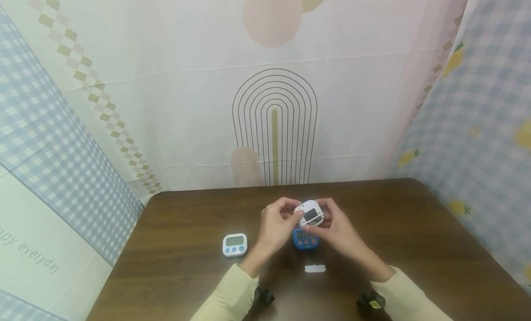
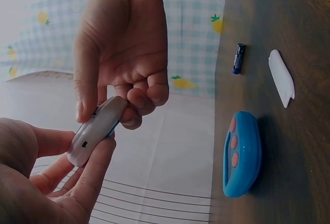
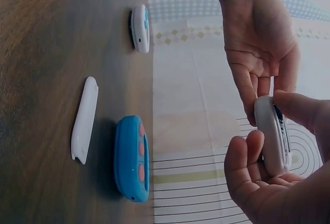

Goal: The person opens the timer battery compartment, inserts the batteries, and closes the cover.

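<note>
A white kitchen timer (image 1: 304, 205) is held up between both hands, its back with a dark square facing up. Near its lower edge lies the uncovered battery slot (image 1: 316, 221). My left hand (image 1: 275, 223) pinches the timer's left side between thumb and fingers. On the opposite side my right hand (image 1: 342, 229) grips it, thumb at the slot edge (image 3: 299, 108) and fingers beneath. Below the hands, a blue timer (image 1: 306, 243) with pink buttons rests on the table. The white battery cover (image 1: 315, 268) lies closer to me. A small dark-blue battery (image 2: 238, 58) sits on the tabletop in the left wrist view.
Another white timer (image 1: 234, 245) with blue buttons lies on the brown wooden table (image 1: 186, 265), left of my hands. Patterned cloth (image 1: 199, 118) hangs behind the table and along both sides.
</note>
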A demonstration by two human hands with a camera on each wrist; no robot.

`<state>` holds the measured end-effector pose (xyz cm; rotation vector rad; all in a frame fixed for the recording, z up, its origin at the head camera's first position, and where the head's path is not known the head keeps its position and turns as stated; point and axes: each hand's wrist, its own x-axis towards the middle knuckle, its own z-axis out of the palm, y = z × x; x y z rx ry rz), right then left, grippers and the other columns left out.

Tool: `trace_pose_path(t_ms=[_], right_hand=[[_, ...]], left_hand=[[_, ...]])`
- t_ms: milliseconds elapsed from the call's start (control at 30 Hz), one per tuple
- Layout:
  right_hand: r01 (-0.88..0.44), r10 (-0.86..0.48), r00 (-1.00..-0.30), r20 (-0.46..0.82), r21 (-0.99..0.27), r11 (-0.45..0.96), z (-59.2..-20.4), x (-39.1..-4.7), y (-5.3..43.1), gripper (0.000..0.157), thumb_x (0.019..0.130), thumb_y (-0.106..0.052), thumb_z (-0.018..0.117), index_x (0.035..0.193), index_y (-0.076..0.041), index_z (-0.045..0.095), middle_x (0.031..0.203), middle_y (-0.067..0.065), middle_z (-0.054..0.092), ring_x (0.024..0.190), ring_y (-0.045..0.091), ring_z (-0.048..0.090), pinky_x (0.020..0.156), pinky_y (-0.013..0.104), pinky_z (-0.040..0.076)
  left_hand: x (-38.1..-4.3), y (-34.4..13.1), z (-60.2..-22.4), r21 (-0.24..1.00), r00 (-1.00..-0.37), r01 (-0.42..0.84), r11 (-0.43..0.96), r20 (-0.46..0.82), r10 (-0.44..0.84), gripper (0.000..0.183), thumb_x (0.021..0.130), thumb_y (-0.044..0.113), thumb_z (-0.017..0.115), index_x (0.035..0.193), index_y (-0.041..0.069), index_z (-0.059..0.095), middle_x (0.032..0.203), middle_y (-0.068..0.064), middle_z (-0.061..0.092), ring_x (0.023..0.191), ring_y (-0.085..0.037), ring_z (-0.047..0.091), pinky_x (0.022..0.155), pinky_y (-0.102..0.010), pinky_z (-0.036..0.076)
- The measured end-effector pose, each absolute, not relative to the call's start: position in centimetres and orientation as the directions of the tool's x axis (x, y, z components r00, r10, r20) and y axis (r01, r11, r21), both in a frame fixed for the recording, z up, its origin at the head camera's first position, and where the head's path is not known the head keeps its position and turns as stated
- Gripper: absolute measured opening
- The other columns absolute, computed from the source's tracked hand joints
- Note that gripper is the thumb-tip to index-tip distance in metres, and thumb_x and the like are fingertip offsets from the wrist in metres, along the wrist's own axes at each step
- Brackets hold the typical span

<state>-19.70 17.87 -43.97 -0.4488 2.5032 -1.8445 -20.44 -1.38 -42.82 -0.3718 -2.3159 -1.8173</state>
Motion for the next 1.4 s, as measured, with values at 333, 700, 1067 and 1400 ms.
trace_pose_path(t_ms=[333,700,1067,1400], right_hand=[[-0.204,-0.233,-0.961,0.149,-0.950,0.235,-43.98,-19.68,17.81,0.068,0.088,-0.010,0.087,0.140,-0.002,0.044,0.117,0.024,0.073,0.100,0.028,0.077,0.080,0.034,0.066],[-0.212,-0.220,-0.962,0.165,-0.955,0.209,-44.45,-19.98,17.85,0.066,0.086,-0.008,0.088,0.138,-0.006,0.047,0.110,0.021,0.076,0.096,0.022,0.078,0.079,0.037,0.066],[-0.177,-0.210,-0.968,0.138,-0.968,0.180,-44.55,-20.04,17.76,0.065,0.088,-0.004,0.084,0.141,-0.006,0.046,0.114,0.023,0.070,0.089,0.022,0.074,0.071,0.045,0.065],[-0.131,-0.222,-0.971,0.091,-0.976,0.176,-44.22,-20.07,17.84,0.063,0.093,-0.010,0.081,0.146,-0.014,0.047,0.124,0.021,0.068,0.097,0.028,0.075,0.076,0.047,0.065]], left_hand=[[-20.42,-1.35,-42.74,0.928,-0.952,0.307,0.212,0.295,0.086,0.016,0.094,0.010,0.079,0.110,0.008,0.077,0.101,-0.009,0.080,0.079,-0.012,0.075,0.067,-0.024,0.062],[-20.41,-1.39,-42.77,0.926,-0.948,0.317,0.204,0.304,0.093,0.016,0.094,0.010,0.079,0.110,0.008,0.077,0.101,-0.009,0.079,0.079,-0.012,0.075,0.068,-0.024,0.062],[-20.36,-1.33,-42.85,0.934,-0.952,0.303,0.188,0.290,0.093,0.016,0.094,0.008,0.079,0.110,0.006,0.076,0.101,-0.011,0.078,0.078,-0.012,0.075,0.067,-0.024,0.063],[-20.42,-1.40,-42.80,0.938,-0.950,0.309,0.159,0.295,0.102,0.018,0.094,0.004,0.078,0.111,0.004,0.075,0.101,-0.013,0.078,0.079,-0.016,0.076,0.068,-0.026,0.064]])
